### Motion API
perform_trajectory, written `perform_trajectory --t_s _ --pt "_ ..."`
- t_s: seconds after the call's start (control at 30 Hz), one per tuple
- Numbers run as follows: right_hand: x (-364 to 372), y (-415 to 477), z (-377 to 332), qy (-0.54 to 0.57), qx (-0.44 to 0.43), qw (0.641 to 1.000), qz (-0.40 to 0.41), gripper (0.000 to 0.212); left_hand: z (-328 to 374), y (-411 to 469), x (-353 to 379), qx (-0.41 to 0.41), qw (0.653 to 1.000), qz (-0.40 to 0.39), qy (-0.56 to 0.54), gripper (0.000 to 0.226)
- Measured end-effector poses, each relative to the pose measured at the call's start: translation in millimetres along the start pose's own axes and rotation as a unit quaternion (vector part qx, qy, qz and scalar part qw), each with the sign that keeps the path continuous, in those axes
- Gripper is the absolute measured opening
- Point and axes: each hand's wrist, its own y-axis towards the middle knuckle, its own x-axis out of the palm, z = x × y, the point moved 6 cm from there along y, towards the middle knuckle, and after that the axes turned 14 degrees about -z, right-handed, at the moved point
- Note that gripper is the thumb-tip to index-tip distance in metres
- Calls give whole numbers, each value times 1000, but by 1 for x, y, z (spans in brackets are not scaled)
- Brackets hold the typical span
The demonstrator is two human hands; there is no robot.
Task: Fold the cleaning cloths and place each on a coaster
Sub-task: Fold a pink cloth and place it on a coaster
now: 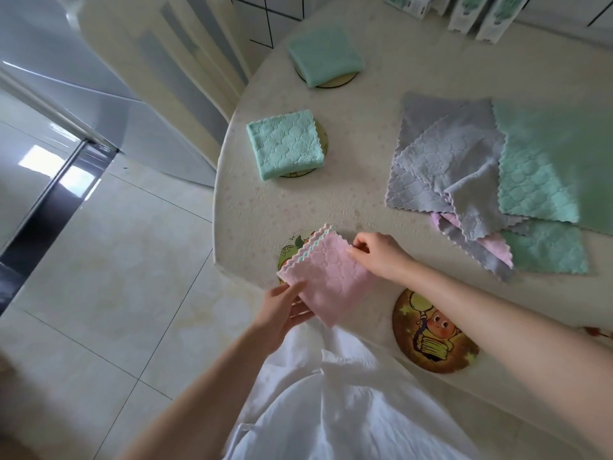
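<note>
Holding a folded pink cloth [326,277] in both hands, lower centre of frame. Left grip [285,310] pinches its lower-left corner, thumb on top; right grip [378,257] pinches the right corner. Cloth overlaps a green cartoon coaster [290,249] at the tabletop [348,200] edge; can't tell if it touches. Upper centre: smooth teal folded cloth [325,56] sits on a pale coaster [335,84]. Left of centre: quilted teal folded cloth [285,147] sits on another coaster [323,137]. Brown cartoon coaster [434,333] lies bare, lower right of centre. Pile of unfolded cloths [481,177], grey, teal and pink, lies at the right. Cartons [491,14] stand upper right.
</note>
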Motion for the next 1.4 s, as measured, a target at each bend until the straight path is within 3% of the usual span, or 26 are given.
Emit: perform_trajectory --t_s 0.17,0.37,0.5,0.8,0.9,0.97,1.0,1.07,1.13,1.2,1.4 --pt "10 3 -2 -3 21 999 37 26 24 8 -23 49 995 79 45 8" --pt "16 6 2 -109 68 988 81 29 31 10 -23 37 988 120 90 11" --pt "16 9 1 -114 104 984 93 29 39 8 -20 49 981 140 123 13" --pt "15 7 -13 -231 68 959 150 32 50 10 -35 69 909 223 346 16" --pt "15 1 -11 -216 66 960 168 29 55 5 -24 71 854 255 448 10" --pt "14 -13 -14 -210 45 951 224 25 65 -3 -11 135 758 275 576 20" --pt "15 -22 -17 -211 30 942 261 22 68 -5 2 195 694 247 647 27" --pt "28 -40 -25 -215 -14 929 300 25 54 -2 29 296 581 118 749 36" --pt "51 -48 -29 -227 -46 930 286 42 31 6 43 321 505 3 801 45" --pt "75 -45 -24 -238 -53 940 239 55 18 12 41 313 473 -29 823 52" --pt "89 -37 -2 -222 48 961 155 65 28 24 7 192 496 -15 847 66"
